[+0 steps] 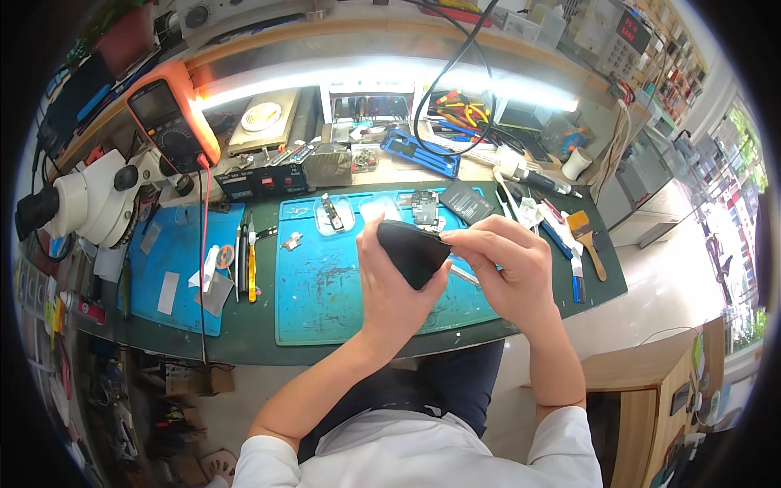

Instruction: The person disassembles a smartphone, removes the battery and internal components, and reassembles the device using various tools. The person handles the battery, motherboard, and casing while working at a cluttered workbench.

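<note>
A black smartphone [409, 254] is tilted up above the blue work mat [321, 305]. My left hand [381, 299] is closed round its sides, with the thumb on the near right edge. Against the phone's upper right corner, the thumb and forefinger of my right hand [514, 264] are pinched together; whatever may be between them is too small to make out. Beyond the hands lie a black phone battery [467, 202], metal phone parts [425, 206] and a clear small tray [333, 216] with a slim component in it.
An orange multimeter [167, 114] with a red lead and a white microscope [89, 199] stand at the left. Tweezers and a yellow-handled tool [251, 264] lie between two blue mats. Brushes [587, 244] are at the right; a black cable [416, 106] hangs overhead.
</note>
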Available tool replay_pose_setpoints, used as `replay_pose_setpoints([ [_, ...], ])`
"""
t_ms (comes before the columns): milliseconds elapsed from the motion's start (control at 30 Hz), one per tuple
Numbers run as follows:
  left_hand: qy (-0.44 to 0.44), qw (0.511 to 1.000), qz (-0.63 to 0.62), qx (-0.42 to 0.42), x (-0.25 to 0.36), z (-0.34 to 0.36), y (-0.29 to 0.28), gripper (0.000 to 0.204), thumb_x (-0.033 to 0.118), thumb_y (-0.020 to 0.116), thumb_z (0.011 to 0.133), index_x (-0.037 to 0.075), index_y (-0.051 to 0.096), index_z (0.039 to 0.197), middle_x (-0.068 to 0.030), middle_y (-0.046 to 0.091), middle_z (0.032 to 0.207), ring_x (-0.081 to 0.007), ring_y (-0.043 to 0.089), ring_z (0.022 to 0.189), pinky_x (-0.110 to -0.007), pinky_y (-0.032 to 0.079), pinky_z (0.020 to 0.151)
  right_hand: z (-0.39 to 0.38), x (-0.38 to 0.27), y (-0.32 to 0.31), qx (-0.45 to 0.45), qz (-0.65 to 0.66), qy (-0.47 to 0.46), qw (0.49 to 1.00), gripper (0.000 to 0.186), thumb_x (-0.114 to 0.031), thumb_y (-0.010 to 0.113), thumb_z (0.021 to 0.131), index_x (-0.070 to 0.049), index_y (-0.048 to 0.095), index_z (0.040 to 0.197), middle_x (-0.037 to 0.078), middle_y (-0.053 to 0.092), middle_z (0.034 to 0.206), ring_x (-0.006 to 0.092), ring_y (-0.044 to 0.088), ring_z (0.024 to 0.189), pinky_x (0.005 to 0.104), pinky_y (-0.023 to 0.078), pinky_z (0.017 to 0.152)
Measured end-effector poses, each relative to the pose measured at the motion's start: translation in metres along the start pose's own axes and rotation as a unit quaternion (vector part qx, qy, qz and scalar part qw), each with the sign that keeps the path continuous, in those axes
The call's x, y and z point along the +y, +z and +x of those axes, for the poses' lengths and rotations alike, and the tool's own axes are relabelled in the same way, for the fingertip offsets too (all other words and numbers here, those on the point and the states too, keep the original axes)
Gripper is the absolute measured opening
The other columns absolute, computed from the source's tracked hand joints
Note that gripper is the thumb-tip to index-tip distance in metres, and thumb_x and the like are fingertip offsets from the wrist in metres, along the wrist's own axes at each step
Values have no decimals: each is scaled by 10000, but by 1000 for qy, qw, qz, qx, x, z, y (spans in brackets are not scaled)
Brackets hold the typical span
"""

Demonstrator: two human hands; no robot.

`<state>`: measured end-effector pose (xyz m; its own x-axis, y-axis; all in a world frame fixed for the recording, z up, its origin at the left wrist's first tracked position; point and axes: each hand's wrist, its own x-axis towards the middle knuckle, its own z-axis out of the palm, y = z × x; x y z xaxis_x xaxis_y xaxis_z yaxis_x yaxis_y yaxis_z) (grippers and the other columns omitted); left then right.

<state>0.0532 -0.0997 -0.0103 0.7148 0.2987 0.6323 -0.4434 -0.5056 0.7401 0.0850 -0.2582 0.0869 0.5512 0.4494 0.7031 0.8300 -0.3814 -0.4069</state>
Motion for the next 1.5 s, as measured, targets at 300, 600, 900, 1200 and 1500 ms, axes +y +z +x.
replay_pose_setpoints([
  [300,38,999,14,3,2,3,-2,1026,187,935,771,-25,277,1529,-252,482,1284,-410,535,1155,-503,455,1004,5,-5,-8,-35,62,103,992,211,22,747,893,-69,801,1075,82,707,816,207,694,693,307,522,607],
  [600,12,999,26,-18,3,-3,1,1078,189,933,767,-11,231,1561,-252,418,1413,-387,496,1261,-485,441,1069,0,-17,-5,18,-24,56,998,248,63,766,854,-83,803,1051,54,666,875,204,666,715,317,526,615],
  [900,43,998,40,-6,1,-7,1,1056,161,938,735,-2,256,1524,-222,453,1313,-364,510,1166,-484,457,1000,-1,-29,-12,-13,-95,36,995,279,28,755,832,-109,775,1074,41,640,824,227,665,741,345,527,614],
  [1200,73,996,51,-5,0,-8,2,1029,130,937,709,-3,291,1499,-211,497,1283,-378,534,1162,-491,465,1004,1,-22,-13,-1,-18,44,999,196,52,765,832,-70,774,985,59,677,852,231,679,738,331,532,632],
  [1500,90,995,41,-6,1,-9,2,1023,139,949,694,1,331,1497,-206,537,1305,-368,575,1167,-479,483,1001,0,-19,-12,-7,-5,32,999,197,44,758,812,-72,775,970,50,673,844,225,673,745,332,531,638],
])
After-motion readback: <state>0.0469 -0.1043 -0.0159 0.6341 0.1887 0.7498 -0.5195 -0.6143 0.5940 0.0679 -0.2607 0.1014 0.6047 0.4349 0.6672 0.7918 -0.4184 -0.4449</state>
